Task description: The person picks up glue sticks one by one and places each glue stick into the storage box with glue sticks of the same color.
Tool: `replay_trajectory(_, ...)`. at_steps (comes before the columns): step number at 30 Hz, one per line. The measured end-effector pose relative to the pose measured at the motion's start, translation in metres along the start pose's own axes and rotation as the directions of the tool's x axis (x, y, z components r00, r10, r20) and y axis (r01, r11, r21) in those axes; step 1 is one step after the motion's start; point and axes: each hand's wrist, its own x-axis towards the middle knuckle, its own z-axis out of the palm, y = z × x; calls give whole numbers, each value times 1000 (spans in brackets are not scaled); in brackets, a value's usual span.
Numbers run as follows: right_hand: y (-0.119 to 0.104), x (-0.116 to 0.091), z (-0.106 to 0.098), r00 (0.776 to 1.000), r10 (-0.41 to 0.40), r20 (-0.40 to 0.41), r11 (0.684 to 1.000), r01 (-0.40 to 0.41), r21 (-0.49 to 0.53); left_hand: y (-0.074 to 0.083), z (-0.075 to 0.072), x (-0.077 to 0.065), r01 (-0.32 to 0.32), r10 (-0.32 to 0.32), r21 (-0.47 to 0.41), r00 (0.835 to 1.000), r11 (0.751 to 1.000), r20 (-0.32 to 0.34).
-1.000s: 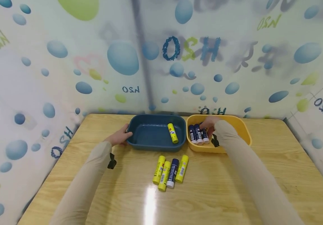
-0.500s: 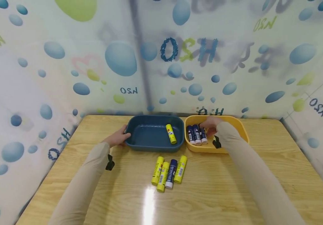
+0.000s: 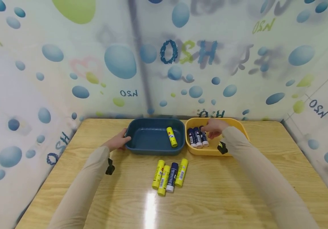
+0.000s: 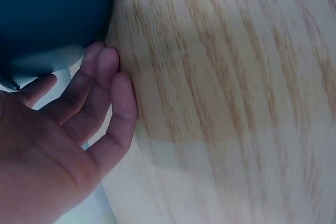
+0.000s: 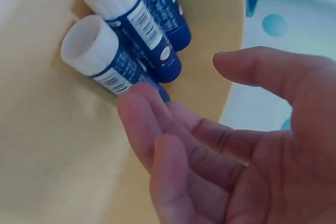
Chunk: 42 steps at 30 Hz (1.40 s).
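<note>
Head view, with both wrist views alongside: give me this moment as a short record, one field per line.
blue tray: one yellow glue stick inside
yellow tray: three navy glue sticks, side by side
table: in front of the trays, three loose yellow glue sticks and one loose navy glue stick
left hand: touches the blue tray's left end
right hand: at the yellow tray, holding nothing; contact with the nearest navy stick unclear

The head camera faces forward and down over the counter (image 3: 215, 197); 2 wrist cameras look close in. With the head view, the left shares part of the dark-blue tray (image 4: 52, 14); the right, aimed into the yellow tray (image 5: 52, 145), 3 navy glue sticks (image 5: 144, 27).
</note>
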Motion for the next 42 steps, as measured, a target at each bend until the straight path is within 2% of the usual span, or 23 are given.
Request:
replay_trajectory(9, -2, -19, 8, 991, -133, -19, 990, 132, -44, -4, 1, 1, 6, -6, -19, 1000, 1000, 9)
replay_trajectory(18, -10, -37, 15, 989, -148, -15, 989, 148, -31, -6, 0, 4, 12, -12, -13, 1000, 1000, 9)
replay_trajectory(28, -15, -51, 24, 978, -209, -24, 977, 208, -41, -7, -1, 6, 24, -23, -18, 1000, 1000, 16)
replay_trajectory(34, -16, -58, 38, 966, -256, -29, 964, 253, -82, -9, -1, 9, 24, -24, -24, 1000, 999, 14)
replay_trajectory(42, -24, -67, 68, 959, -280, -39, 951, 271, -151, -6, 0, 5, 19, -18, -30, 1000, 999, 20)
